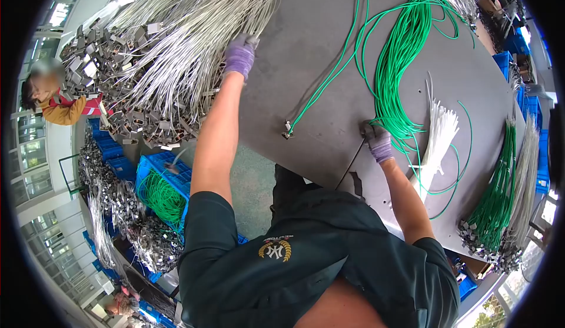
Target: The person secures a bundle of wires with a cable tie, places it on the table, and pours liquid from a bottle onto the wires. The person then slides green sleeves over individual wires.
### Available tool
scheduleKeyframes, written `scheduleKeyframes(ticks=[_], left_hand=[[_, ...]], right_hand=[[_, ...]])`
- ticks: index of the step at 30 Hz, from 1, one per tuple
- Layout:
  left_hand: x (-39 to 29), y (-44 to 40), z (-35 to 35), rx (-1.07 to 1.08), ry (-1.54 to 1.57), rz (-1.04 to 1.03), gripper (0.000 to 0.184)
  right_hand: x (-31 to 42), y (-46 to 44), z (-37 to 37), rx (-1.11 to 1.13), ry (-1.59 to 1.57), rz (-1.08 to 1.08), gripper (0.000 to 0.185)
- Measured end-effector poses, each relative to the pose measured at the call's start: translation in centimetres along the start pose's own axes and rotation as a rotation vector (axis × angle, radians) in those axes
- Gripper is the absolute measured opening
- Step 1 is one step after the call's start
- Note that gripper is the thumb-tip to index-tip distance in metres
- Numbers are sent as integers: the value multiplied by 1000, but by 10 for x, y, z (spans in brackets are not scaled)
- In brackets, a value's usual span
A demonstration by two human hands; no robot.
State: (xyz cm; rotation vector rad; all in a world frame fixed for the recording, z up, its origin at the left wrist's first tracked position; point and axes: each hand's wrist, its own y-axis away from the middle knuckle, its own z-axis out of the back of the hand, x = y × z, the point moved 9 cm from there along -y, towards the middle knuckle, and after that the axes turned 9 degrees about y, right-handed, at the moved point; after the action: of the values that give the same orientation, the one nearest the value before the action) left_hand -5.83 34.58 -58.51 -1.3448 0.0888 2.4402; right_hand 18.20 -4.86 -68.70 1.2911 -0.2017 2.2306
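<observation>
My left hand [240,56], in a purple glove with grey fingers, is at the right edge of a big spread of whitish wires [194,40]. Its fingers are curled, and what they may hold is hidden. In the same kind of glove, my right hand [378,141] has its fingers closed at the lower left end of a long bundle of green wires [400,63]. Between the hands lies a separate pair of green wires [326,84], ending in small metal-looking connectors [287,130]. White strips or ties [436,137], bundled together, lie right of my right hand.
The grey table [306,51] has a seam near my right hand. Many grey connectors [141,63] heap at its left. More green wires [499,181] hang over the right edge. A blue crate [162,172] holds green wire at the lower left. Another person [59,101] is at the far left.
</observation>
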Motion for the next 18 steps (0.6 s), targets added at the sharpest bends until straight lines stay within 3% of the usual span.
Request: scheduleKeyframes(ticks=[1,5,7,10,13,18], left_hand=[[-6,10,-3,-43,-154,-96,25],[-11,54,-19,12,-190,-172,23],[-26,77,-12,-29,-308,-94,18],[-39,99,14,-26,-34,63,21],[-69,125,54,-185,-388,-98,18],[-1,182,81,-182,-504,69,37]], right_hand=[[1,-1,1,0,8,5,25],[-5,-3,-2,-9,-19,-6,24],[-4,-3,0,15,-3,-39,24],[1,-3,1,-5,-32,-7,25],[-2,-3,0,25,-38,-18,21],[0,-2,3,-6,6,33,20]])
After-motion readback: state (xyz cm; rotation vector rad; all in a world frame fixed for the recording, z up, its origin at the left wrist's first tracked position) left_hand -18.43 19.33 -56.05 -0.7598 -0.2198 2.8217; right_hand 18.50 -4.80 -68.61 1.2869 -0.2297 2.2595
